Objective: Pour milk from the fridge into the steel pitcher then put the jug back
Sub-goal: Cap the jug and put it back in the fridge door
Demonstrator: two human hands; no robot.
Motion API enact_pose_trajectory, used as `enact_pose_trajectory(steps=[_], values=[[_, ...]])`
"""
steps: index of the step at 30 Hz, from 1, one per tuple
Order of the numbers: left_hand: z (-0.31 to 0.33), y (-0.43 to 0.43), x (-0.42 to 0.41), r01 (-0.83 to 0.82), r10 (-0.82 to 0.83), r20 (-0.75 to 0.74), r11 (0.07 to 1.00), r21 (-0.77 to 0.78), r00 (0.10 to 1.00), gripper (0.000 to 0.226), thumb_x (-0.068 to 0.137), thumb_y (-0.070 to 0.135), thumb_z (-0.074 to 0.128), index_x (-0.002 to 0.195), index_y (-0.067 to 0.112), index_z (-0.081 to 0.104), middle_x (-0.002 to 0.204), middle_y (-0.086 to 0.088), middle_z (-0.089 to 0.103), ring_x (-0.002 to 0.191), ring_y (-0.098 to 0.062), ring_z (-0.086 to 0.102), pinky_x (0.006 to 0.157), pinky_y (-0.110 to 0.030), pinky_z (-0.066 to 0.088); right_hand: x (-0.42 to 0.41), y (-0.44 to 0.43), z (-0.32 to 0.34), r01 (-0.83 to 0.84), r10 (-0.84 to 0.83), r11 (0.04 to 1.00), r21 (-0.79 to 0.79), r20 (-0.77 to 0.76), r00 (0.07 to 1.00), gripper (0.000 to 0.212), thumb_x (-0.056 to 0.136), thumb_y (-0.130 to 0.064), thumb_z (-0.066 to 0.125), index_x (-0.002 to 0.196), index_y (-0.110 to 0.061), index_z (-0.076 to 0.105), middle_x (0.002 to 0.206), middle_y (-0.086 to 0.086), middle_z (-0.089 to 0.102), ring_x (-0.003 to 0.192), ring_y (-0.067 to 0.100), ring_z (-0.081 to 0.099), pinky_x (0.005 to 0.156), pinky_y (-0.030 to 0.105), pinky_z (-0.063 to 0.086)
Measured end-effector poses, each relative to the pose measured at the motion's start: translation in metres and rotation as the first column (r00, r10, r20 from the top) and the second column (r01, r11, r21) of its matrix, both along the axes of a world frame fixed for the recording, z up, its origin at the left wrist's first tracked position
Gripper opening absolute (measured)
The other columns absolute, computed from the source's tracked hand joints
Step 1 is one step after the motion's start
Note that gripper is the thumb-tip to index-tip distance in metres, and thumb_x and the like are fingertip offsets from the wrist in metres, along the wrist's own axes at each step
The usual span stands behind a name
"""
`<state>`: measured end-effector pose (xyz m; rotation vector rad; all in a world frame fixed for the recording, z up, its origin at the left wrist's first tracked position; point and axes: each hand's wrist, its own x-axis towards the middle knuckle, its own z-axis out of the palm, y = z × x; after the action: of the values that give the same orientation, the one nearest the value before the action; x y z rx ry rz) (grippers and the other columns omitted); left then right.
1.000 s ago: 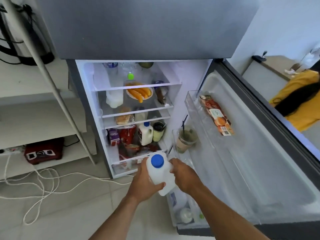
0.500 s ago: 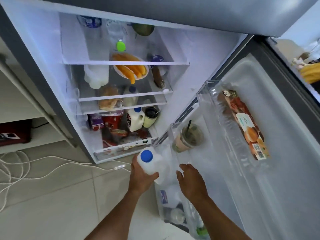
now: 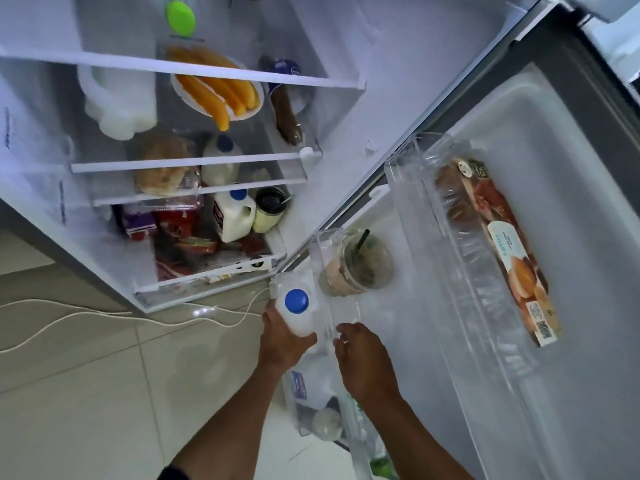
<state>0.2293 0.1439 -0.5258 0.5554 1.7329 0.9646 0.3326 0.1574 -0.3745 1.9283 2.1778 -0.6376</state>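
Note:
A white milk jug (image 3: 302, 315) with a blue cap is upright in my left hand (image 3: 282, 337), at the near end of the clear middle door bin (image 3: 320, 251) of the open fridge. My left hand grips it from below and from the left. My right hand (image 3: 363, 358) hovers just to the jug's right, fingers loosely spread, holding nothing, close to the bin's wall. The steel pitcher is not in view.
An iced coffee cup (image 3: 360, 265) with a straw stands in the same bin beyond the jug. A biscuit packet (image 3: 502, 251) lies in the upper door bin. Other milk jugs (image 3: 232, 216), a plate of fruit (image 3: 221, 91) and packets fill the shelves. White cables (image 3: 104, 315) trail over the floor tiles.
My right hand has come off the jug, which now rests in my left hand alone. The jug has moved forward to the door bin, and my view has closed in on the fridge.

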Motion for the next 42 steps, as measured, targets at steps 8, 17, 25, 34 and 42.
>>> enact_pose_trajectory(steps=[8,17,25,34,42], values=[[-0.018,0.002,0.011,0.232,-0.23,-0.074,0.973,0.017,0.97,0.114,0.055,0.032,0.095,0.144,0.019,0.025,0.14,-0.008,0.04,0.123,-0.033,0.053,0.097,-0.042,0.05,0.005,0.003,-0.007,-0.003,0.004,1.0,0.028,-0.014,1.0,0.022,0.095,-0.022,0.056,0.115,-0.017,0.066,0.11,-0.001,0.07,0.101,0.016,0.066,0.092,0.023,0.049],[-0.04,0.014,0.024,0.622,-0.627,-0.315,0.772,-0.129,0.713,0.117,0.068,0.036,0.087,0.153,0.016,0.01,0.151,-0.009,0.028,0.111,-0.033,0.061,0.084,-0.034,0.051,0.005,0.005,-0.01,-0.012,0.013,0.999,0.045,-0.026,1.0,0.014,0.095,-0.019,0.055,0.097,-0.02,0.069,0.091,-0.002,0.072,0.083,0.012,0.068,0.077,0.018,0.052],[-0.063,0.013,0.028,0.699,-0.745,-0.482,0.64,-0.321,0.461,0.117,0.069,0.038,0.085,0.154,0.012,0.007,0.156,-0.011,0.027,0.108,-0.028,0.061,0.081,-0.034,0.053,-0.001,0.01,-0.008,-0.036,0.035,0.999,0.01,0.035,0.999,0.008,0.094,-0.021,0.059,0.096,-0.016,0.065,0.093,0.001,0.071,0.084,0.015,0.067,0.078,0.02,0.052],[-0.076,0.006,0.031,0.731,-0.802,-0.444,0.571,-0.375,0.399,0.109,0.086,0.033,0.073,0.157,0.014,-0.007,0.166,-0.013,0.007,0.132,-0.03,0.049,0.098,-0.037,0.049,-0.009,0.008,-0.008,-0.006,0.006,1.0,-0.002,0.038,0.999,0.013,0.093,-0.025,0.061,0.1,-0.014,0.064,0.097,0.0,0.069,0.087,0.015,0.067,0.084,0.019,0.052],[-0.049,-0.016,0.003,0.68,-0.733,-0.264,0.68,-0.274,0.627,0.086,0.097,0.041,0.055,0.159,0.02,-0.002,0.157,-0.008,0.035,0.128,-0.03,0.054,0.102,-0.038,0.045,-0.011,0.002,-0.007,-0.004,0.002,0.999,0.039,0.057,0.998,0.01,0.095,-0.014,0.056,0.085,-0.015,0.055,0.085,0.001,0.064,0.077,0.015,0.062,0.063,0.019,0.039]])
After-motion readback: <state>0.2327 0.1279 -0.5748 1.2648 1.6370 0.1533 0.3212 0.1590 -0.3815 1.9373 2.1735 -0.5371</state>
